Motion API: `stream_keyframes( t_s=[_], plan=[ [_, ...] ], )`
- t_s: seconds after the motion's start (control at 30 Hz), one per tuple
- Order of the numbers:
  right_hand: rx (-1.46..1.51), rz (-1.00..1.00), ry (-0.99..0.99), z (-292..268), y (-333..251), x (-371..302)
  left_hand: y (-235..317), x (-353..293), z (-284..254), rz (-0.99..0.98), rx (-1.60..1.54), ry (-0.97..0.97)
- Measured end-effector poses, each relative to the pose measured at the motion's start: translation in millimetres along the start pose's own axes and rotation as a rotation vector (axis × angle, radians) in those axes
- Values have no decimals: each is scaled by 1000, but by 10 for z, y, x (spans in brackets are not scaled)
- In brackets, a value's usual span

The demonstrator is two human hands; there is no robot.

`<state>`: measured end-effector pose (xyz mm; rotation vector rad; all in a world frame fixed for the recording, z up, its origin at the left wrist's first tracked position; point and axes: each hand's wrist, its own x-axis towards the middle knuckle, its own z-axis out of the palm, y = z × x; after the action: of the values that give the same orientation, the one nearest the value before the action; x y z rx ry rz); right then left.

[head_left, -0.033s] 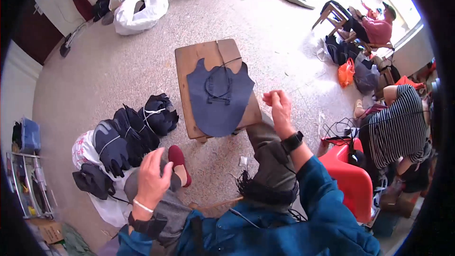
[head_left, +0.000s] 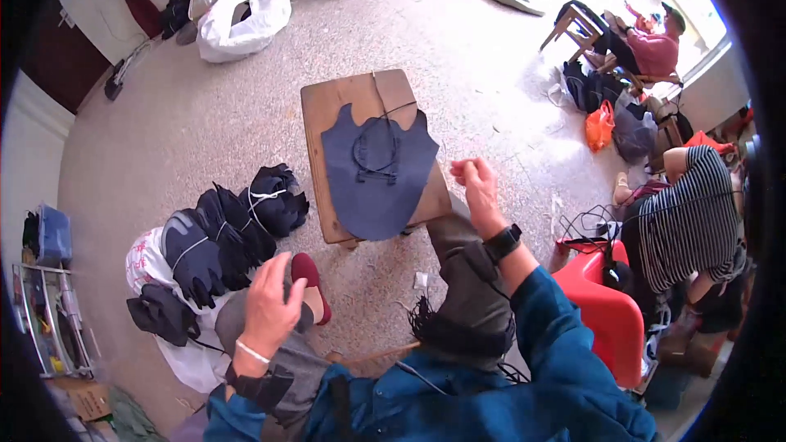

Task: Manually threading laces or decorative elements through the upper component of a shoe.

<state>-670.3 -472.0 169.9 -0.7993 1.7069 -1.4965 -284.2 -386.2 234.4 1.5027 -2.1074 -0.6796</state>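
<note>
A dark grey cut fabric piece (head_left: 360,209) lies flat on a small wooden stool (head_left: 322,165), its rounded end toward me. On top of it rests a black cord loop (head_left: 355,146) with a small stitched or fringed dark strip below it. My left hand (head_left: 272,303) hovers over my left thigh, empty, its fingers stretched out and the thumb apart. Right of the stool, my right hand (head_left: 479,188) is raised in the air with loosely bent fingers. Nothing shows in it, and it does not touch the fabric.
Tied bundles of dark fabric (head_left: 221,229) lie on the floor at left. A red plastic chair (head_left: 602,311) stands at my right, beside a person in a striped top (head_left: 688,213). Farther off are a white sack (head_left: 217,41), an orange bag (head_left: 599,125) and a seated person (head_left: 655,49).
</note>
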Motion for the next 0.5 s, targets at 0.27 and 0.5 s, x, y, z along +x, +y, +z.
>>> stream_keyframes(
  t_s=[0.27,0.5],
  plan=[
    [113,400,-189,173,629,232,-137,446,713,-107,-136,-131],
    [-65,271,-228,138,660,167,-27,248,852,-157,-396,-89]
  ],
)
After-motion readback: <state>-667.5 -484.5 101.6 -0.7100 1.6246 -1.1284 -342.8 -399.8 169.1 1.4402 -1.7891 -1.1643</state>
